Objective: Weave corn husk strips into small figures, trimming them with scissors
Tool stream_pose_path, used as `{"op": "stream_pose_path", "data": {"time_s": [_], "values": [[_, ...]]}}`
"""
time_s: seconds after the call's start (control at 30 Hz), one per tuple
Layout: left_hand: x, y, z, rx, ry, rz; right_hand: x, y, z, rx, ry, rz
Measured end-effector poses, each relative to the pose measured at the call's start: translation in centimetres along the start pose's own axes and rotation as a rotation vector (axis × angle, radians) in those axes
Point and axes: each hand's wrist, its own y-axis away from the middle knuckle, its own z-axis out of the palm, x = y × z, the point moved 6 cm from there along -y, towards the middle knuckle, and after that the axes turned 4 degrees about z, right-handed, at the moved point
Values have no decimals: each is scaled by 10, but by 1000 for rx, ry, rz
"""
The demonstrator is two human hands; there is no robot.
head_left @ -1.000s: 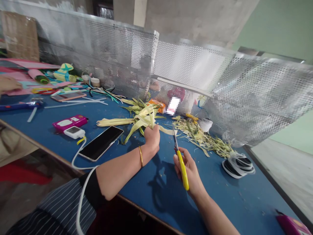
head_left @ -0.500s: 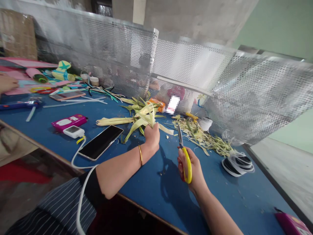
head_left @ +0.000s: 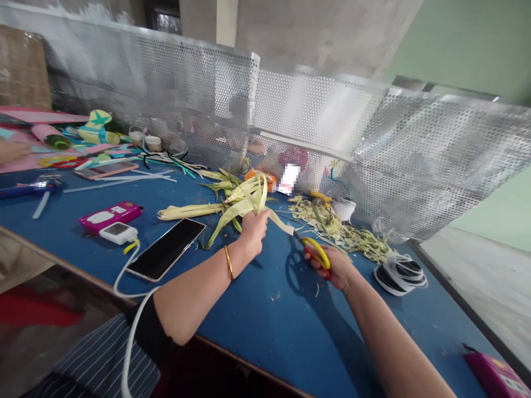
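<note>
My left hand (head_left: 253, 229) is closed around pale green corn husk strips (head_left: 244, 207), whose ends fan out above and to both sides of the fist. One strip runs right, toward the scissors. In my right hand (head_left: 334, 268) are scissors (head_left: 317, 253) with yellow and red handles, their dark blades pointing left at the tip of that strip. Whether the blades touch the strip I cannot tell. Behind my left hand lie more husks and a pale bundle (head_left: 186, 211). A heap of cut husk scraps (head_left: 332, 224) spreads beyond the scissors.
A black-screened phone (head_left: 166, 249), a purple packet (head_left: 110, 215) and a white cable (head_left: 135, 342) lie to the left. A coil of white and black cord (head_left: 400, 275) sits right. Perforated metal panels (head_left: 307, 105) border the back. Another person's hand (head_left: 12, 152) shows at far left.
My right hand has tilted the scissors from pointing upward to pointing left, bringing the blades to the husk strip's end. My left hand keeps its hold. The view has shifted slightly.
</note>
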Motion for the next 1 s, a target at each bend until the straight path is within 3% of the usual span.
{"op": "stream_pose_path", "data": {"time_s": [0.07, 0.17, 0.23, 0.33, 0.37, 0.4, 0.5, 0.57, 0.67, 0.8, 0.9, 1.0], "values": [[-1, 1, 1, -23, -5, -1, -1, -10, -19, 146, 0, -70], [-1, 2, 3, -52, -9, -2, -1, -8, -34, 243, 21, -138], [0, 2, 4, -66, -10, -2, -1, 0, -30, 182, 62, -140], [2, 1, 3, -79, -14, 1, 4, 10, -9, -66, 244, -80], [2, 1, 3, -81, -17, 2, 5, 11, -7, -89, 347, -73], [3, 1, 3, -84, -20, 2, 5, 9, -9, -57, 450, -80], [1, 3, 5, -102, -32, -7, 0, 0, -33, 233, 676, -150], [0, 7, 7, -125, -44, -17, -2, -4, -46, 358, 767, -184], [-3, 12, 11, -162, -68, -30, -1, -3, -48, 427, 905, -227], [-9, 17, 14, -199, -109, -39, -4, 9, -31, 450, 1026, -297], [-15, 22, 17, -226, -138, -52, -18, 24, -15, 443, 966, -456], [-20, 30, 20, -243, -180, -29, -23, 36, 3, 257, 587, -527]]}}
